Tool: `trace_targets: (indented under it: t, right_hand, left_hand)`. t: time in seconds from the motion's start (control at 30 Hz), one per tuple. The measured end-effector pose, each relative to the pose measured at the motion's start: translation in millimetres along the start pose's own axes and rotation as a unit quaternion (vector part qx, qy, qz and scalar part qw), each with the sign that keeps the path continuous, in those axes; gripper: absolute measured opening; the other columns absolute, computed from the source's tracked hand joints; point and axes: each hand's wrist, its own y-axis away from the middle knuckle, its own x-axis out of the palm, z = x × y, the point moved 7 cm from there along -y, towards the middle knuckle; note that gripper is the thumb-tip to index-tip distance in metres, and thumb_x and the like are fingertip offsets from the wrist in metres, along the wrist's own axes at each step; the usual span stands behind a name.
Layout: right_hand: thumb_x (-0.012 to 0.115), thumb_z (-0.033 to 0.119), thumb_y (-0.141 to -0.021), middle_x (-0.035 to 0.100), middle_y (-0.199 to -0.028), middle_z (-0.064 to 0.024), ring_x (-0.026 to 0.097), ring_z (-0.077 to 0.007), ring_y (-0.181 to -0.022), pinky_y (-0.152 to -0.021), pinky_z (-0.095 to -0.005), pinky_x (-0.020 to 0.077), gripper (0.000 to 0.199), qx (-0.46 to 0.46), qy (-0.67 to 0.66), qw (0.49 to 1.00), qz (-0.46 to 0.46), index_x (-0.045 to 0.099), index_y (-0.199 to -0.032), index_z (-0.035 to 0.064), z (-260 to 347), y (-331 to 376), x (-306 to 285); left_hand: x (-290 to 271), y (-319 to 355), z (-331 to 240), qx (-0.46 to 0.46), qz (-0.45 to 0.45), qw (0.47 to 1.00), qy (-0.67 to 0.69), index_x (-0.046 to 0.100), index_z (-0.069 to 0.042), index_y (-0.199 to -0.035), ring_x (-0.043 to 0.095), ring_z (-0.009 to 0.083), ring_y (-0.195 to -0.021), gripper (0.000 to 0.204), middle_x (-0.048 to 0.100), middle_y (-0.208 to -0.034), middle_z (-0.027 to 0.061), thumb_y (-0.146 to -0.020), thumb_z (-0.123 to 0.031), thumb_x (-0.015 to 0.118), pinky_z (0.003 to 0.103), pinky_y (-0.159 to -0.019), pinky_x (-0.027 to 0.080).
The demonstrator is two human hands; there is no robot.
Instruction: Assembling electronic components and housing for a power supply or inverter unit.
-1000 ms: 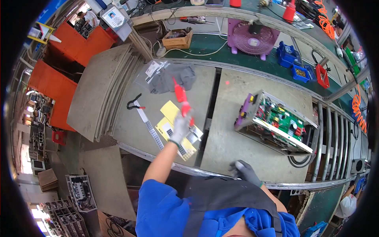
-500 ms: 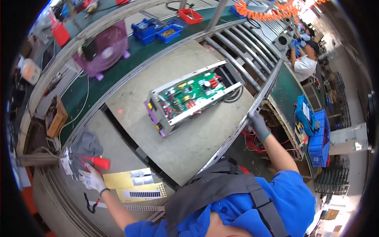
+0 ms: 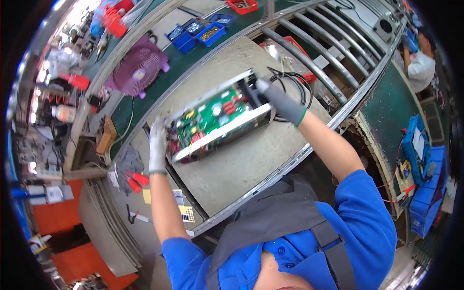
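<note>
A long open metal chassis (image 3: pixel 224 132) lies slantwise on the grey work surface, its green circuit board (image 3: pixel 208 123) showing on top with small red, white and yellow parts. At its left end my left hand (image 3: pixel 158 145), in a pale glove, is closed along the end panel; the fingertips are partly hidden. My right hand (image 3: pixel 285 102), in a grey glove and slightly blurred, grips the right end by the black compartment. Behind that hand a coiled black cable (image 3: pixel 305 87) rests on the surface.
Metal rollers (image 3: pixel 314 67) run off to the upper right, above a red tray. Left of the chassis are a purple fan guard (image 3: pixel 137 72), blue parts bins (image 3: pixel 210 34), red-handled tools (image 3: pixel 137 181) and sticker sheets (image 3: pixel 186 213). A co-worker (image 3: pixel 421 67) is at the far right.
My left hand has left the red-handled tool and sticker sheets for the chassis's left end. My right hand has come from the table's rail to its right end. The chassis has shifted relative to the table.
</note>
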Motion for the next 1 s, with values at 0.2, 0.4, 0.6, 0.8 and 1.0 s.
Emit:
trace_targets:
  t: [0.2,0.4,0.6,0.8,1.0]
  right_hand:
    - [0.068,0.054,-0.086,0.024,-0.157,-0.0358,0.025,-0.0484,-0.149,-0.122,-0.0505,0.0223,0.103,-0.296,0.373,0.877,-0.065,0.019,-0.156,-0.0054,-23,109,10]
    - [0.07,0.043,-0.085,0.049,-0.144,-0.0197,0.045,-0.0382,-0.137,-0.118,-0.0529,0.0276,0.071,-0.31,0.308,0.894,-0.099,0.048,-0.141,0.0043,-38,126,-38]
    - [0.059,0.04,-0.092,0.048,-0.148,-0.0198,0.043,-0.0374,-0.14,-0.119,-0.0517,0.0251,0.057,-0.104,0.544,0.751,-0.361,0.056,-0.138,0.0064,-76,154,-213]
    - [0.056,0.038,-0.093,0.054,-0.146,-0.0108,0.046,-0.0268,-0.14,-0.121,-0.0465,0.0234,0.05,-0.044,0.607,0.737,-0.295,0.06,-0.134,0.0098,-122,160,-218]
    - [0.058,0.036,-0.091,0.057,-0.142,-0.0105,0.049,-0.0264,-0.137,-0.12,-0.0444,0.0249,0.047,-0.075,0.597,0.735,-0.314,0.063,-0.13,0.0098,-111,157,-220]
  left_hand:
    - [-33,82,-23,-0.105,-0.037,0.992,-0.055,0.058,-0.004,-0.134,0.058,0.0211,-0.116,0.056,0.063,-0.128,0.0129,-0.109,-0.049,0.036,0.034,-0.098,0.047]
    - [-9,57,-61,-0.253,-0.006,0.967,-0.006,0.053,-0.013,-0.142,0.059,0.0224,-0.117,0.064,0.061,-0.13,0.0083,-0.105,-0.061,0.033,0.035,-0.1,0.046]
    - [-2,16,-53,-0.34,-0.08,0.931,-0.104,0.058,-0.01,-0.139,0.056,0.0239,-0.119,0.076,0.062,-0.131,0.0064,-0.1,-0.071,0.036,0.039,-0.108,0.04]
    - [-9,18,-49,-0.366,-0.059,0.92,-0.126,0.05,-0.009,-0.146,0.053,0.0261,-0.129,0.082,0.056,-0.142,0.0074,-0.099,-0.074,0.033,0.043,-0.111,0.04]
    - [2,18,-59,-0.377,-0.053,0.914,-0.141,0.051,-0.01,-0.145,0.056,0.0263,-0.124,0.082,0.059,-0.139,0.0082,-0.097,-0.075,0.035,0.043,-0.107,0.044]
